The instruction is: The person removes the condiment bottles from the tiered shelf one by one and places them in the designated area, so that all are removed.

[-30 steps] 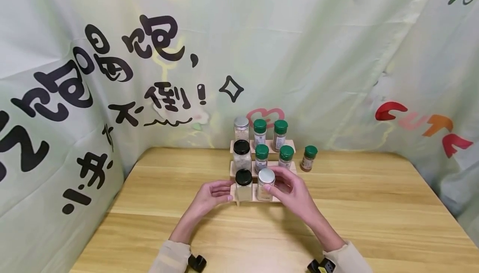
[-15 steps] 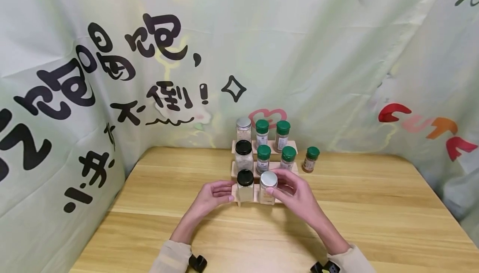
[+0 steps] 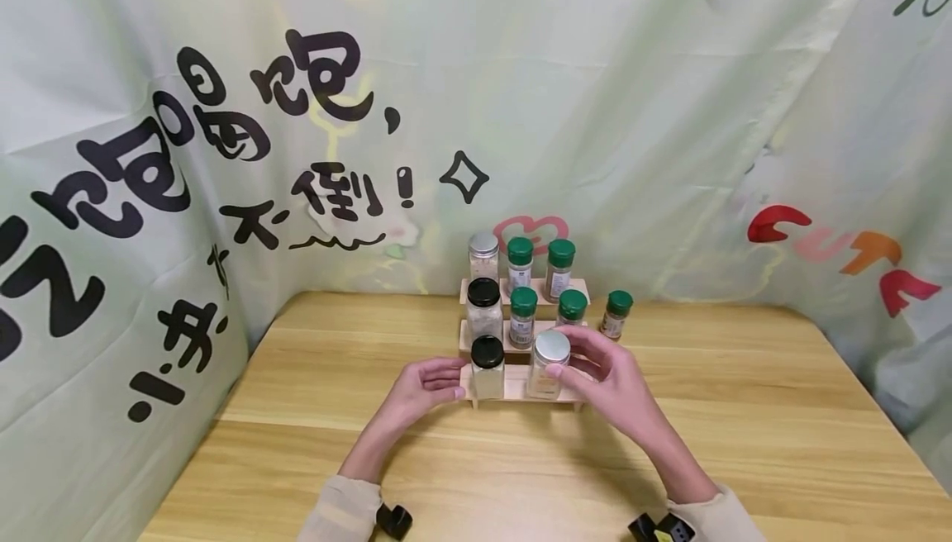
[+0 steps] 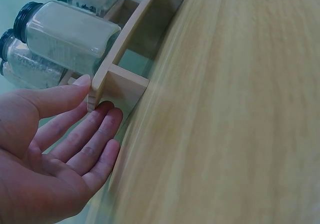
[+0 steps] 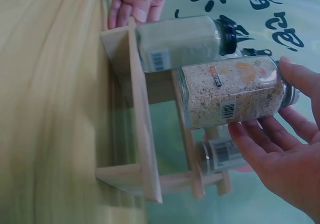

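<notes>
Sleeves: pale cuffs (image 3: 342, 509) on both forearms, a black device (image 3: 394, 521) at each wrist.
Tabletop: wood-grain table (image 3: 476, 476) beneath the arms and the rack.
Left hand: the left hand (image 3: 426, 389) pinches the left end of the wooden three-tier rack (image 3: 518, 385), thumb on the rail's end, fingers bent beneath it.
Right hand: the right hand (image 3: 617, 377) pinches the silver-lidded jar (image 3: 549, 368) near its lid, thumb opposite the fingers.
Held jar: roughly upright over the front tier, filled with pale speckled granules; its base is apart from the front rail in the right wrist view.
Front tier: a black-lidded jar (image 3: 487, 373) of pale contents stands at the left.
Middle tier: another black-lidded jar (image 3: 483, 311), then two green-capped shakers (image 3: 523, 323), one partly hidden.
Table beyond: a lone green-capped shaker (image 3: 615, 323), right of the rack.
Top tier: a second silver-lidded jar (image 3: 483, 257) beside two taller-looking green-capped bottles (image 3: 559, 269).
Backdrop: pale green cloth (image 3: 632, 112) with black characters.
</notes>
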`<state>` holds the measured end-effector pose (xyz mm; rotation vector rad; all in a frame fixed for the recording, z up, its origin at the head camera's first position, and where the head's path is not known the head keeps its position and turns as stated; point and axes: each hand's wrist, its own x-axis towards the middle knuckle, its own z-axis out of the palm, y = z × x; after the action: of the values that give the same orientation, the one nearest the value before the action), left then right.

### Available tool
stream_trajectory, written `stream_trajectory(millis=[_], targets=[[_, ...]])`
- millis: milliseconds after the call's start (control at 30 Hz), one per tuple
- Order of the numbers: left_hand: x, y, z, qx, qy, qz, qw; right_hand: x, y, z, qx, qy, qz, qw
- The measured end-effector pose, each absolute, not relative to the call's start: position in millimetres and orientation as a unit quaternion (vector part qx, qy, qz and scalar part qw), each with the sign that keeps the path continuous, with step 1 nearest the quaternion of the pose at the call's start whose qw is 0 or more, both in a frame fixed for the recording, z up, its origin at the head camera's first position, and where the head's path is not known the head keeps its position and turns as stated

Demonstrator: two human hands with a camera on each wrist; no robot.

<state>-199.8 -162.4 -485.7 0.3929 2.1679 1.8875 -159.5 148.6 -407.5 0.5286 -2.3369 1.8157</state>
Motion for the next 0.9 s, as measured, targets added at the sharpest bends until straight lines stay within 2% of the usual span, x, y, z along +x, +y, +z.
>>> stream_trajectory(millis=[900], targets=[[-199.4,-162.5,-485.7,0.132,0.746,0.642,0.119,-152.3,198.0,-377.3,0.181,-0.772,0.594,0.137]])
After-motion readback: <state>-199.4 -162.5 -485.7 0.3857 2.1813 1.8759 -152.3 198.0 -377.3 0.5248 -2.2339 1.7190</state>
